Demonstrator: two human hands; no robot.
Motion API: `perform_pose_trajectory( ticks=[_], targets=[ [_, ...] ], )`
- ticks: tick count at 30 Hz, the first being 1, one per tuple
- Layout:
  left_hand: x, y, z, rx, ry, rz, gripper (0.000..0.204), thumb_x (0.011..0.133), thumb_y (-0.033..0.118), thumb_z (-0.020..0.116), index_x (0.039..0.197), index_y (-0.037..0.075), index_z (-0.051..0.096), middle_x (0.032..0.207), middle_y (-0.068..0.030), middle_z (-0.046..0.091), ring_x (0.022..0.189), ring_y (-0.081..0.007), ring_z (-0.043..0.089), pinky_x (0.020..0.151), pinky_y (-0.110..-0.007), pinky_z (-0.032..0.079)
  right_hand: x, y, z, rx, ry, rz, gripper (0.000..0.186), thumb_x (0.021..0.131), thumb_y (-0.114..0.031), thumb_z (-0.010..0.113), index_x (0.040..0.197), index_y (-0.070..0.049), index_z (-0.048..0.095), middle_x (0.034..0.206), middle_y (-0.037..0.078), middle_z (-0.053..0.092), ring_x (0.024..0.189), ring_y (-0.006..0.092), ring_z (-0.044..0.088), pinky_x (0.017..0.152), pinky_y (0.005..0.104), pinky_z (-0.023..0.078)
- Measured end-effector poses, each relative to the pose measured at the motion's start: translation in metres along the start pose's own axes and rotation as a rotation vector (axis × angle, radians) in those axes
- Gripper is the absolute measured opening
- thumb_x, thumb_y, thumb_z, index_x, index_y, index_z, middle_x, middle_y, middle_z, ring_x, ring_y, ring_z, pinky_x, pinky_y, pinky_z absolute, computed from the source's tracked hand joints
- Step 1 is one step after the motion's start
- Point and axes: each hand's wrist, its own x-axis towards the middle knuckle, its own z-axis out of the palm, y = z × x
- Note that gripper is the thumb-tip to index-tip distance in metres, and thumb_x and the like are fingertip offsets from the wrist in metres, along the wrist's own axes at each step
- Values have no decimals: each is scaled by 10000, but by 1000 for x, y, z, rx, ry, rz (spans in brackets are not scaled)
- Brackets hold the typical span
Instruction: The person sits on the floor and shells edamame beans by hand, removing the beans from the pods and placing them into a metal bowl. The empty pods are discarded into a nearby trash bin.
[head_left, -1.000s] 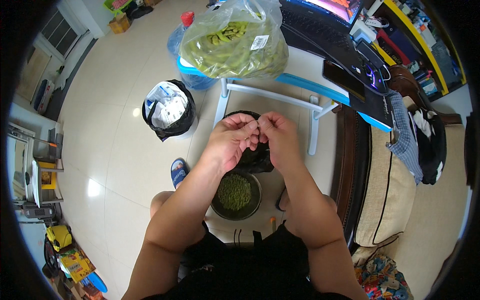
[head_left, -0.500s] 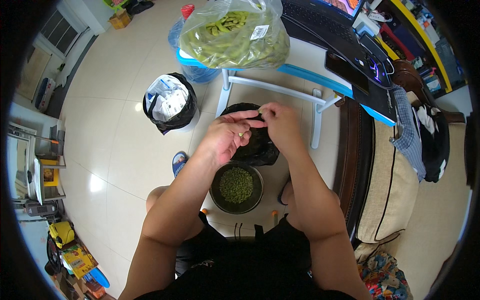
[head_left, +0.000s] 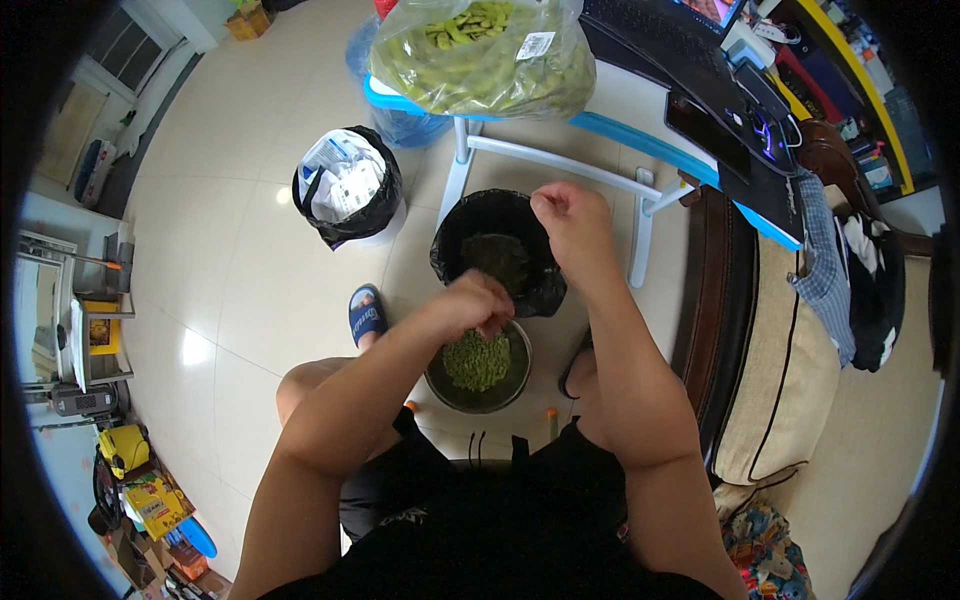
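Note:
My left hand [head_left: 476, 304] hovers with curled fingers just above a round metal bowl [head_left: 512, 392] of shelled green beans that stands on the floor between my legs. My right hand [head_left: 568, 212] is raised higher, fingers pinched shut, over a black-bagged bin [head_left: 462, 225] with dark green pod scraps in it. Nothing shows between the fingers of either hand. A clear plastic bag of green pods [head_left: 480, 50] lies on the blue-and-white table [head_left: 620, 132] beyond the bin.
A second black-bagged bin [head_left: 345, 190] with white rubbish stands to the left on the tiled floor. A blue slipper [head_left: 367, 313] lies near my left knee. A laptop [head_left: 680, 35] and phone [head_left: 706, 122] sit on the table; a sofa [head_left: 780, 370] runs along my right.
My hands, joined over the bin before, have separated. The left hand dropped down to the bowl; the right stayed up over the bin.

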Motion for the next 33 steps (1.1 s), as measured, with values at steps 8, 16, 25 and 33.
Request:
perform_pose_trajectory(
  ticks=[8,16,25,33],
  targets=[
    [55,-147,-12,1657,-373,463,385,704,91,683,491,89,361,509,-7,377,470,-195,401,449,-412,270,-1,-11,-7,98,-24,71,141,853,-117,617,885,14,654,747,20,624,696,86,546,648,241,445],
    [43,-138,-2,1824,-444,478,117,794,118,584,713,37,609,826,-108,594,731,-276,585,657,-413,461,36,-94,-18,-4,106,-400,111,840,-121,596,888,-27,631,774,117,641,682,235,608,639,331,475],
    [35,-86,45,1226,-111,58,196,790,134,622,926,4,679,1007,-187,649,901,-326,638,736,-430,529,180,-135,42,-890,-83,-417,212,747,-75,554,920,-1,653,940,181,659,910,352,630,813,431,497],
    [-15,-20,54,1264,5,323,186,814,154,584,915,5,633,936,-159,644,936,-324,616,725,-421,527,224,-137,45,-704,-53,-344,216,718,-132,614,869,13,665,887,220,657,884,352,643,782,414,509]
  ],
)
